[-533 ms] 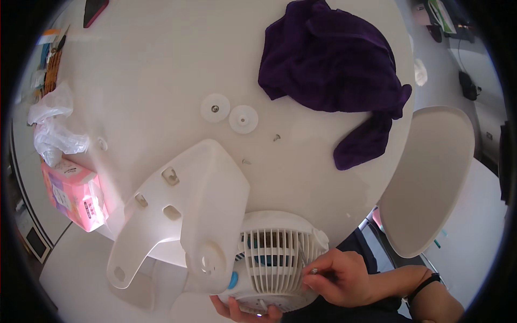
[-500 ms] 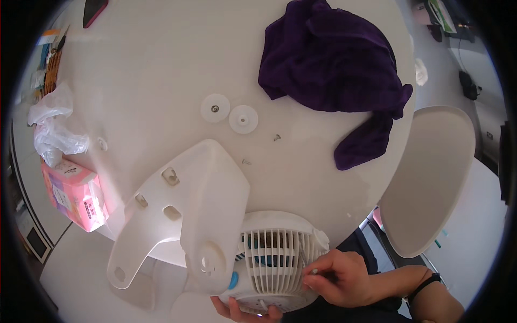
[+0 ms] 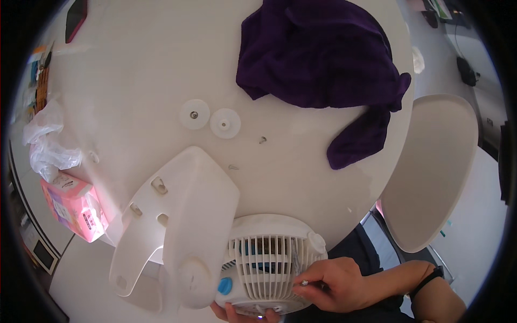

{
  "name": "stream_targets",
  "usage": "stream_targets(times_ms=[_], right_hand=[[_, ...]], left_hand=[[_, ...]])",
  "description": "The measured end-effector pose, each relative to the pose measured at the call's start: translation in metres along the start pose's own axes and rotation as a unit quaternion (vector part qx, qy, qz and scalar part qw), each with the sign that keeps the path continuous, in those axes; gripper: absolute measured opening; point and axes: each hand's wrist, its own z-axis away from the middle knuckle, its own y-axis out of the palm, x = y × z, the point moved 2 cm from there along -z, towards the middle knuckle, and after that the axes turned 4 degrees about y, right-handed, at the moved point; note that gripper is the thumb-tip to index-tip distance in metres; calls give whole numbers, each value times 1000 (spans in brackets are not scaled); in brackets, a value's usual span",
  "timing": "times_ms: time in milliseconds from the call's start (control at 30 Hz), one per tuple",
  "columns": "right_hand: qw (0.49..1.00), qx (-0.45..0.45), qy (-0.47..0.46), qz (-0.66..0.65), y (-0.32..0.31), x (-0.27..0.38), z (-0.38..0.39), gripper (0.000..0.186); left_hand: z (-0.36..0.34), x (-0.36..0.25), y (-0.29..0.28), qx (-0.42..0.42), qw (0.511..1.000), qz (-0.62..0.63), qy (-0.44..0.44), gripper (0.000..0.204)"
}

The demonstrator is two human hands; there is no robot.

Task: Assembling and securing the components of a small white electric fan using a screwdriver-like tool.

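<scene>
At the lower middle is a white fan housing [image 3: 269,226] with a slatted grille and blue parts inside. My left hand [image 3: 239,313] grips it from below, fingers curled on its lower edge, palm hidden. My right hand [image 3: 328,282], fingers closed, pinches a small silvery metal piece [image 3: 304,282] at the grille's right side. A thin silvery shaft [image 3: 295,255] lies along the slats above my fingertips; whether it joins that piece is unclear. A large white plastic stand [image 3: 196,210] with openings lies beside the housing on the left. Two white discs [image 3: 225,130] and small screws [image 3: 263,139] lie farther back.
A purple cloth [image 3: 318,54] covers the back right of the round table [image 3: 129,91]. At the left are a plastic bag [image 3: 51,148], a pink pack [image 3: 75,210] and a basket [image 3: 42,86]. A phone [image 3: 75,19] lies at the back; a chair [image 3: 428,172] stands right.
The whole view has shifted slightly, mostly leftward. My hands and the housing show little movement relative to each other.
</scene>
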Motion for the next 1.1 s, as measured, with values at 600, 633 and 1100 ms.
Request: stream_targets(times_ms=[600, 633, 1100], right_hand=[[1000, -13, -11, -24, 2, 1, -5, 19], [999, -15, -6, -30, 2, 0, -5, 19], [989, -13, -110, 98, -2, 4, -12, 26]], left_hand=[[1, 0, 0, 4, 1000, -4, 5, 85], [0, 0, 0, 2, 1000, -4, 1, 85], [-1, -2, -1, 7, 1000, 0, -1, 83]])
